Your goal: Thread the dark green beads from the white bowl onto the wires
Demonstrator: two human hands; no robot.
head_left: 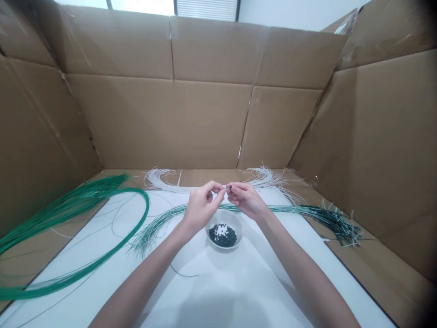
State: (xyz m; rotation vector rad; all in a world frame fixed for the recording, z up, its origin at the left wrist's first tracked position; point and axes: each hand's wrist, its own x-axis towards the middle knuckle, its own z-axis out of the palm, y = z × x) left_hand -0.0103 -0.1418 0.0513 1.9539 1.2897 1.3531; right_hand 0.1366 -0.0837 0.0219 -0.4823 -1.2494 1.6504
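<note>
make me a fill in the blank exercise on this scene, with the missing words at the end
1. The small dark pieces lie inside the round white ____.
2. Of the left hand and right hand, the one nearer the large green loop is the ____.
3. The tall brown panels around the work area are made of ____.
4. The strands by the back panel, beyond both hands, are coloured ____.

Missing words: bowl; left; cardboard; white

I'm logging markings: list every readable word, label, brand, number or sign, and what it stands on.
None: the brown cardboard walls, round white bowl and curved green strand bundle show no lettering.
Any marking on the tiny dark piece at the right hand would be too small to read.
</note>
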